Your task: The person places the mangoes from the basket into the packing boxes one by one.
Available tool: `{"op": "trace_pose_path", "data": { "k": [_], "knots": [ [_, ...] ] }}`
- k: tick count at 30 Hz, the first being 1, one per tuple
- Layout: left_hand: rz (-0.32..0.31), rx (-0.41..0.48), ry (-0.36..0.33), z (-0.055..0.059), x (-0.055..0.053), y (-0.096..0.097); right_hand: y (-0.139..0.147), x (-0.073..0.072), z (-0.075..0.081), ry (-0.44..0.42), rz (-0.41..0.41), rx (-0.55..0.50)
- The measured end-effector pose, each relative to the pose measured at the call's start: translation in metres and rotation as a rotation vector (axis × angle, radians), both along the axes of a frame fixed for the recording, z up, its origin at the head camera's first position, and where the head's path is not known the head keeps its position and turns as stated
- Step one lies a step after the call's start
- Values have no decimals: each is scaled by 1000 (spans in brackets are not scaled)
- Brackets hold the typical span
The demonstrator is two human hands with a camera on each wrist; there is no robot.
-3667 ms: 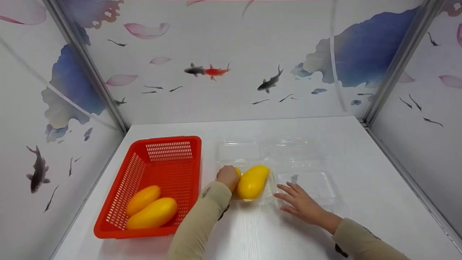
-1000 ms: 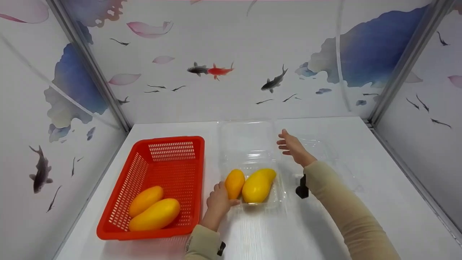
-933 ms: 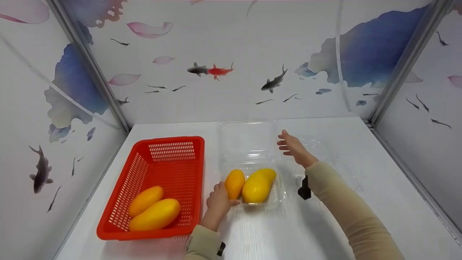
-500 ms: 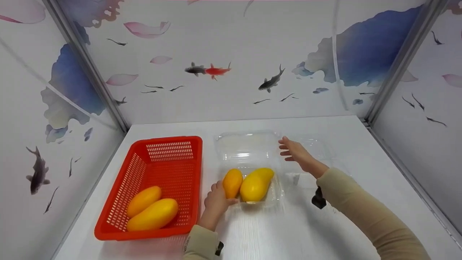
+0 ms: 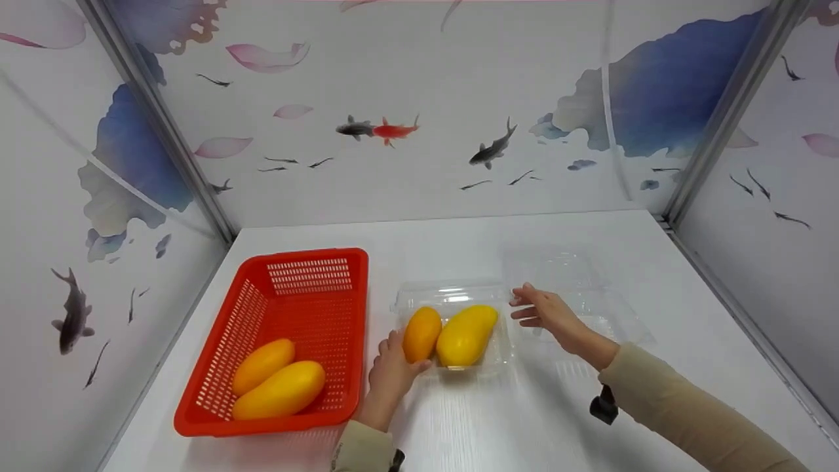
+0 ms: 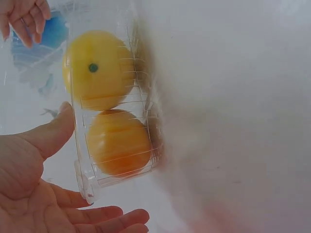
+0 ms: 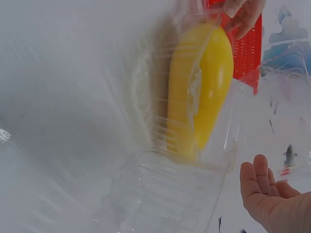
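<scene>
A clear plastic clamshell box [image 5: 482,370] holds two mangoes side by side: a smaller orange-yellow mango [image 5: 422,334] and a larger yellow mango [image 5: 467,335]. Its hinged lid [image 5: 452,293] stands raised at the back, tilted over toward the fruit. My left hand [image 5: 391,370] is at the box's front left corner, thumb along the front rim and fingers spread beside the corner, as the left wrist view [image 6: 29,184] also shows. My right hand [image 5: 554,318] is at the lid's right side with fingers extended, fingertips right at the lid's edge in the right wrist view.
At left stands a red plastic basket [image 5: 364,314] with two more mangoes [image 5: 278,390] in its front part. A second clear clamshell box [image 5: 590,282] lies open at right, partly behind my right hand. Printed panels [image 5: 419,65] wall in the white table [image 5: 459,432].
The lid has swung up from lying back and now leans toward the mangoes. My right hand has come nearer along with it. My left hand stays at the box's front left corner.
</scene>
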State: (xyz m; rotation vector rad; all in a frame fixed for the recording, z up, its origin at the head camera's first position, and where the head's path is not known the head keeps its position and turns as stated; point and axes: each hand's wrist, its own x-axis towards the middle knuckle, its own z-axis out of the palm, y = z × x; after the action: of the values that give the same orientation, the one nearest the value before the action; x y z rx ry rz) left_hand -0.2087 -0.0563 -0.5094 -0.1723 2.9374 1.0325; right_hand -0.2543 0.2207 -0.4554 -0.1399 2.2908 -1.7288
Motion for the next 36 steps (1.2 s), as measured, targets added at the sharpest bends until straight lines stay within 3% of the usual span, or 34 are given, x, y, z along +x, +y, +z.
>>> {"op": "trace_pose_path", "data": {
  "k": [6,9,13,15,18,21,29,34,36],
  "knots": [
    [96,-5,67,2,18,-3,3,22,-16,-16,9,-24],
    [112,-86,132,1,26,-6,1,34,-20,-17,-6,13],
    [135,-287,233,-3,31,-8,-3,49,-26,14,24,62],
    [157,-232,260,-5,31,-8,-4,54,-30,29,42,71],
    [200,-28,282,-10,26,-8,-4,58,-38,45,48,84],
    [254,159,253,-15,20,-6,-3,60,-47,53,31,99],
    [288,382,114,-23,11,-4,-8,63,-63,22,2,49],
    [259,477,56,-23,10,-6,-11,64,-68,-73,-49,-56],
    [243,498,54,-23,11,-7,-12,64,-70,-128,-44,-51]
  ]
}}
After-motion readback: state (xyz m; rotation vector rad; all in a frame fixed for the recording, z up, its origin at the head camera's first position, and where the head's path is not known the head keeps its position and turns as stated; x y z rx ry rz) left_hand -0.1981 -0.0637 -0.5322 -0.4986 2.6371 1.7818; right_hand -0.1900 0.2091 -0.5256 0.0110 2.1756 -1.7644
